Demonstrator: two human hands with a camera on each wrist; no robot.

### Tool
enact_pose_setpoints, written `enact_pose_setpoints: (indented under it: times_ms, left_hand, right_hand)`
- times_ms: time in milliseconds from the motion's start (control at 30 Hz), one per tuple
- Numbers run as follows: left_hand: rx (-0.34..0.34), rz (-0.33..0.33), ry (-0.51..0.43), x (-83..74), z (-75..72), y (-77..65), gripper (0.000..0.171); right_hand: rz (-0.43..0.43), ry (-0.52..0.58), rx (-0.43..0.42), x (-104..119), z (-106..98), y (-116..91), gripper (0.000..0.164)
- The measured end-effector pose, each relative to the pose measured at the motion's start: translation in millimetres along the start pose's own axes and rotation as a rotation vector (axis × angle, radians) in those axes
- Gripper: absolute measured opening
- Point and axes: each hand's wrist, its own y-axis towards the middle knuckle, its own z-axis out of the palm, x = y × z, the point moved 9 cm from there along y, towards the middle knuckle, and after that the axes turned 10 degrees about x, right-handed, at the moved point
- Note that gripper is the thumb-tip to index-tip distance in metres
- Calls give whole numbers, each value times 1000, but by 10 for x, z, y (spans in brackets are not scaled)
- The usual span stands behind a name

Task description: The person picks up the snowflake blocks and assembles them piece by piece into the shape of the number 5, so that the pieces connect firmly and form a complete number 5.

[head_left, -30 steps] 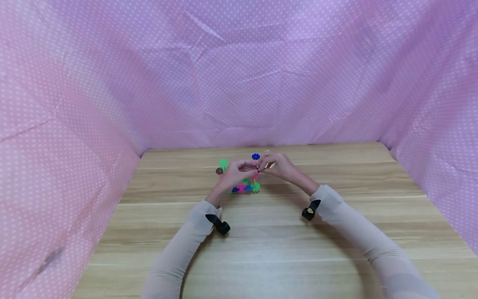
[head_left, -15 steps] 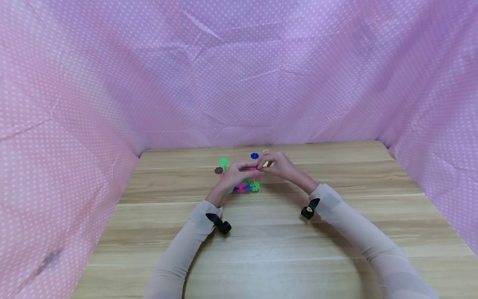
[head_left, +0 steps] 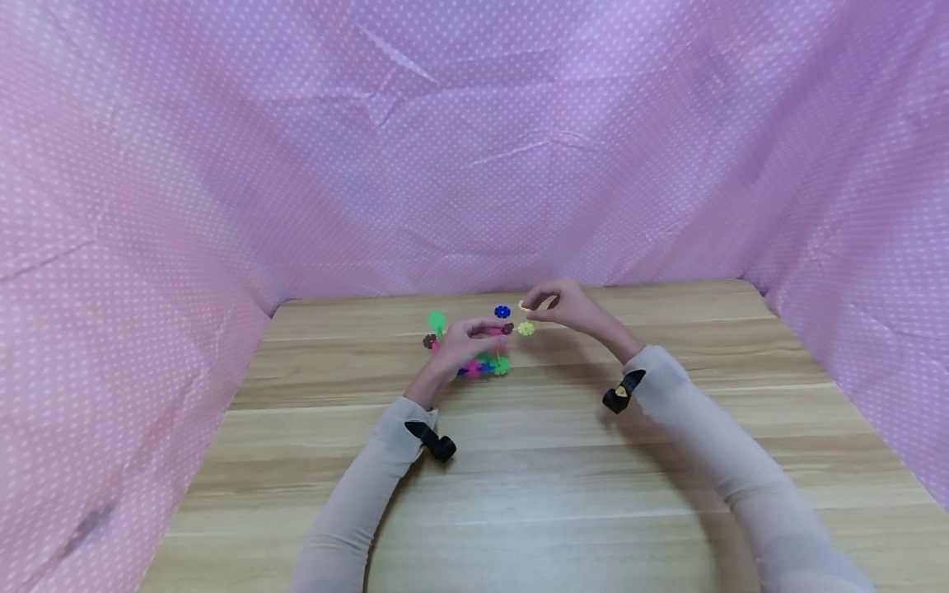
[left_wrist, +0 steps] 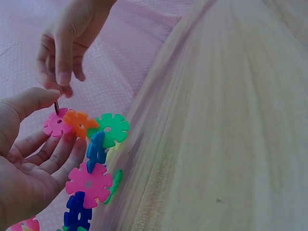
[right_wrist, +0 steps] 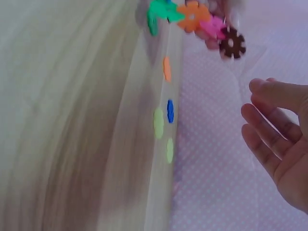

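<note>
My left hand (head_left: 469, 344) holds a built shape of notched plastic snowflake discs, its thumb at a brown disc (right_wrist: 226, 42) and its fingers behind the pink disc (left_wrist: 53, 126) and orange disc (left_wrist: 79, 126). The brown disc is slotted onto the pink one at the end of the chain. From there the chain runs through a green disc (left_wrist: 115, 132) down to blue and pink ones; its lower part is cut off in the left wrist view. My right hand (right_wrist: 284, 130) is apart from the chain, fingers loosely bent, thumb away from them, nothing between.
Loose discs lie on the wooden table (head_left: 519, 478) beyond the hands: a blue disc (right_wrist: 170, 111), an orange disc (right_wrist: 167, 69) and two yellow discs, one nearer (right_wrist: 158, 123). A pink dotted cloth (head_left: 474, 165) surrounds the table.
My right hand has let go of the brown disc and moved away, up and to the right, near the yellow discs. My left hand stays at the chain.
</note>
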Motion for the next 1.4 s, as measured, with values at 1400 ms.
enact_pose_setpoints:
  times_ms: [1400]
  left_hand:
    - [17, 26, -3, 6, -21, 17, 37]
  right_hand:
    - [102, 29, 205, -682, 334, 250, 27]
